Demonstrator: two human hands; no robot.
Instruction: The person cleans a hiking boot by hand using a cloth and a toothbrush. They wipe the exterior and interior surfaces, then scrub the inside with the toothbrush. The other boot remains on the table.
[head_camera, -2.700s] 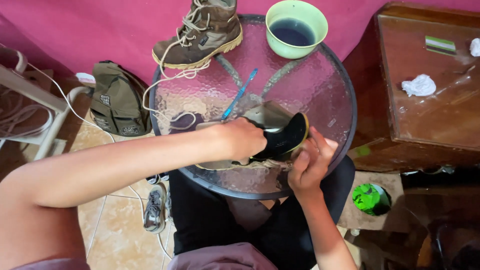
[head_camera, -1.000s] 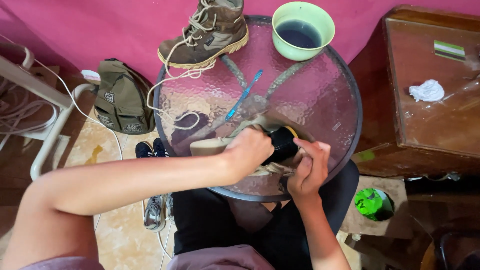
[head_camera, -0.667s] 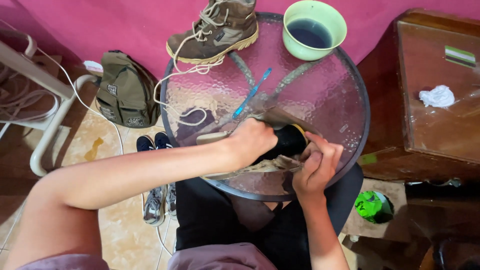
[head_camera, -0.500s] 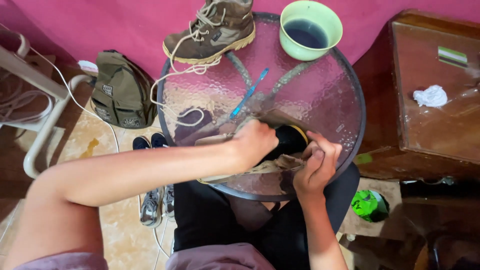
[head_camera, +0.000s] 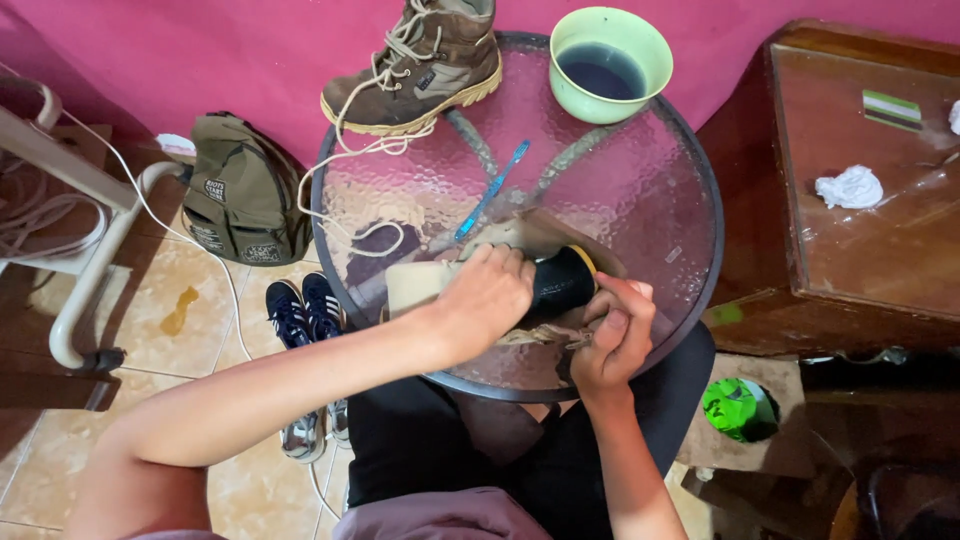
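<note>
The person works on a tan boot (head_camera: 520, 290) that lies on its side near the 6 o'clock edge of the round glass surface (head_camera: 640, 200). The left hand (head_camera: 487, 292) is curled shut over the boot's top, pressing it down. The right hand (head_camera: 612, 335) has its grip closed too, pinching the boot's edge at the side near the body; what else it may hold is hidden. To do this step well, the left hand should push down firmly so the boot does not slide on the smooth glass, and the right hand should make small, careful moves. The blue toothbrush (head_camera: 492, 190) lies in the middle of the surface, close enough to pick up. The green bowl (head_camera: 611, 63) of dark water sits at 1 o'clock, so elbows should stay low so as not to tip it. The other boot (head_camera: 425, 65) stands at 11 o'clock, and its long lace (head_camera: 345, 195) trails toward the hands; it could snag.
</note>
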